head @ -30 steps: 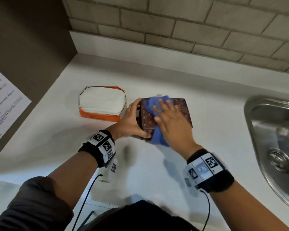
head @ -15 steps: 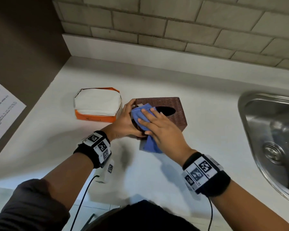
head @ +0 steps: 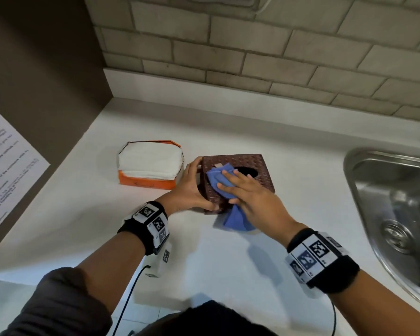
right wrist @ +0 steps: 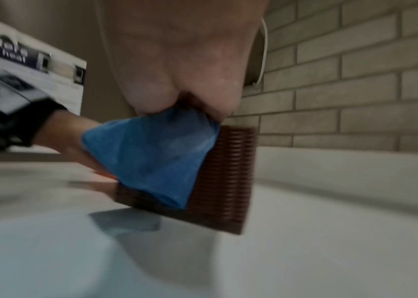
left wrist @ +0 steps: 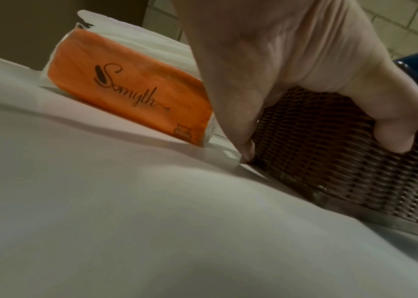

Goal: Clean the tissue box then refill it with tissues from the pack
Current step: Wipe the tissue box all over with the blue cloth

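The brown woven tissue box (head: 243, 177) stands on the white countertop (head: 228, 258), slightly tilted, its oval top opening facing up. My left hand (head: 188, 187) grasps the box's left side, thumb curled along the near face and fingers wrapped round the far left corner; the left wrist view shows the thumb (left wrist: 394, 121) pressed on the weave. My right hand (head: 250, 195) lies flat, fingers straight, pressing a blue cloth (head: 218, 180) onto the box's top near its left edge; the cloth's loose end hangs over the near face down to the countertop. In the right wrist view the cloth (right wrist: 151, 157) drapes down the box's (right wrist: 228, 177) side below my palm. Just left of the box, close to my left hand, lies the orange tissue pack (head: 148, 166), its top open and white tissues showing. At far right is a steel sink (head: 393, 214). A tiled wall (head: 277, 57) rises behind the countertop, and a printed sheet (head: 3, 166) hangs at far left.
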Demonstrator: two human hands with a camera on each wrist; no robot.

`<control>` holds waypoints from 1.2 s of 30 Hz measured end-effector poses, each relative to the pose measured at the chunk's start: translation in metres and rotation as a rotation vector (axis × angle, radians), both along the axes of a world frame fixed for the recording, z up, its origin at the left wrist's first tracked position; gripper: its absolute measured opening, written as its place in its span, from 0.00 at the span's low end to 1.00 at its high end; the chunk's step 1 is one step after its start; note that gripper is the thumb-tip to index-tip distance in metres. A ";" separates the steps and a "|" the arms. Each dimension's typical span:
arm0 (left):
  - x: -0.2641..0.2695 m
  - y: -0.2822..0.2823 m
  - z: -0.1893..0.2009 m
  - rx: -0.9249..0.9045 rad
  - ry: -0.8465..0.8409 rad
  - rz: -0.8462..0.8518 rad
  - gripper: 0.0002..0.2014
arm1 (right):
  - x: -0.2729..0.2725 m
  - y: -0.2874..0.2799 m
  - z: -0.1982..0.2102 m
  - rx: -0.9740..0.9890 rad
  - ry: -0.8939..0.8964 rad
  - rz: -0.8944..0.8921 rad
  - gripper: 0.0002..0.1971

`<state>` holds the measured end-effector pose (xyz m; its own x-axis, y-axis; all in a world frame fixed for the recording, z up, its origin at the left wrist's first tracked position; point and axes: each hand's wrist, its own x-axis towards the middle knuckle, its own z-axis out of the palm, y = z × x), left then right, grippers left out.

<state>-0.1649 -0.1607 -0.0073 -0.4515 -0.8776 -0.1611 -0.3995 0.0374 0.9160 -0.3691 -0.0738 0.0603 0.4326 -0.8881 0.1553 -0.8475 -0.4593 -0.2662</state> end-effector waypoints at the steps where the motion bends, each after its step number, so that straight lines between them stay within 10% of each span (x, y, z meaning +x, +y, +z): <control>1: -0.001 0.000 0.000 0.004 0.003 0.014 0.70 | -0.009 -0.004 0.006 0.052 -0.101 -0.078 0.20; 6: -0.001 -0.001 0.002 0.019 -0.033 0.013 0.69 | -0.005 -0.019 0.043 0.190 -0.566 -0.340 0.19; 11: -0.002 -0.004 -0.004 -0.038 0.044 0.004 0.61 | 0.041 -0.017 0.015 0.150 0.055 -0.044 0.24; 17: -0.005 -0.003 -0.003 -0.087 0.020 0.056 0.61 | 0.037 -0.049 0.017 0.189 0.029 -0.117 0.23; 22: 0.001 0.001 0.002 0.088 0.037 -0.119 0.29 | 0.047 -0.012 0.007 0.071 0.073 0.032 0.27; 30: -0.003 -0.004 -0.006 -0.007 0.012 0.059 0.68 | -0.030 -0.043 0.001 0.137 -0.173 -0.217 0.21; 34: -0.003 -0.004 -0.012 -0.097 -0.107 0.024 0.65 | -0.002 -0.040 0.006 0.112 0.012 -0.251 0.28; 36: -0.002 -0.006 -0.009 -0.294 -0.131 -0.068 0.43 | 0.040 -0.036 0.008 0.106 0.060 -0.167 0.33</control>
<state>-0.1668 -0.1667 -0.0162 -0.5027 -0.8638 0.0347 -0.5005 0.3235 0.8030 -0.3287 -0.1096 0.0678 0.2834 -0.9583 0.0359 -0.9254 -0.2831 -0.2521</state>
